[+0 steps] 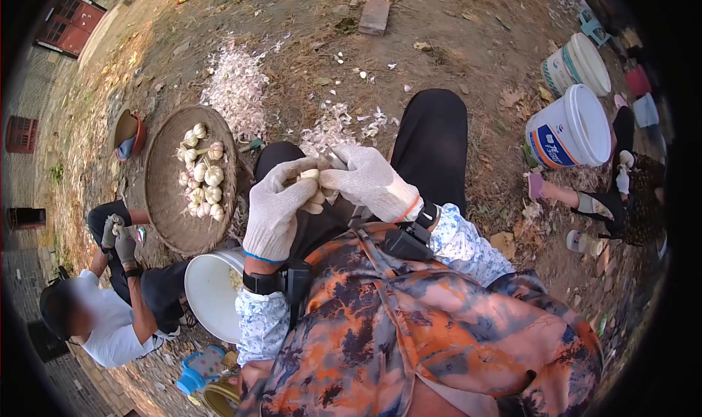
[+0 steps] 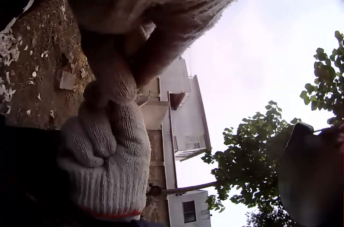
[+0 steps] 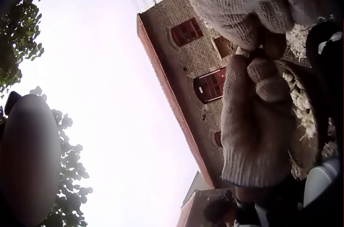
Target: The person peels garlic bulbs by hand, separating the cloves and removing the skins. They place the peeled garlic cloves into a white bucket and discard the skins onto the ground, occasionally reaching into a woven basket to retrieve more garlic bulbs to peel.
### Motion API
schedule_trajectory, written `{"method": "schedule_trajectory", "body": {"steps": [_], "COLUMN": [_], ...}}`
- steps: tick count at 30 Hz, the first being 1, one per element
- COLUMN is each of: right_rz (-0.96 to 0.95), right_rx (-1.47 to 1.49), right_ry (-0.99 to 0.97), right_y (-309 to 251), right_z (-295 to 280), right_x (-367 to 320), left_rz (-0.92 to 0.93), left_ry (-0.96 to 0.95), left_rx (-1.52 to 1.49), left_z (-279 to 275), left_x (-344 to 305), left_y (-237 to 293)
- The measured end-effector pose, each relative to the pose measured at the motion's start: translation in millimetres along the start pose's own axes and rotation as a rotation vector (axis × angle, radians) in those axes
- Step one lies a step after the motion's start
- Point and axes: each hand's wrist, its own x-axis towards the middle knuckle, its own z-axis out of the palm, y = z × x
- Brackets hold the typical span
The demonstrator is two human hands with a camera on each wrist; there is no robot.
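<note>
I noted the left hand (image 1: 274,212) and right hand (image 1: 369,183) together above the lap, gloved fingers curled tight round one garlic bulb (image 1: 313,177). A basket (image 1: 162,216) of bulbs lay on the ground nearby.

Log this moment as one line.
left hand: grips garlic bulb | right hand: grips same bulb | woven basket: holds garlic heads, on ground

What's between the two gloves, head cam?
A garlic bulb, pale cloves showing, gripped from both sides by the left hand and right hand. The head view shows it; the wrist views show mostly gloves.
</note>
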Motion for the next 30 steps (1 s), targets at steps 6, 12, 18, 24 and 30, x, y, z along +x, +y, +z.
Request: {"method": "schedule_trajectory", "body": {"steps": [6,12,18,24,30], "right_rz": [-0.168,-0.215,-0.239,-0.382,-0.27], "right_rx": [-0.035,-0.236,-0.492,-0.546,-0.393], "right_ry": [0.088,0.016,-0.022,-0.04,-0.063], "right_y": [20,18,26,35,29], "right_z": [2,-1,2,0,-11], "right_x": [4,8,8,11,13], "left_rz": [-0.057,0.013,0.521,0.49,-0.042], "left_ry": [-0.008,0.185,0.292,0.146,0.147], "left_rx": [-0.206,0.081,0.858,1.141,0.325], "left_z": [1,0,-3,-8,-11], "left_x": [8,9,14,11,-6], "left_y": [-8,-12,-22,-9,9]}}
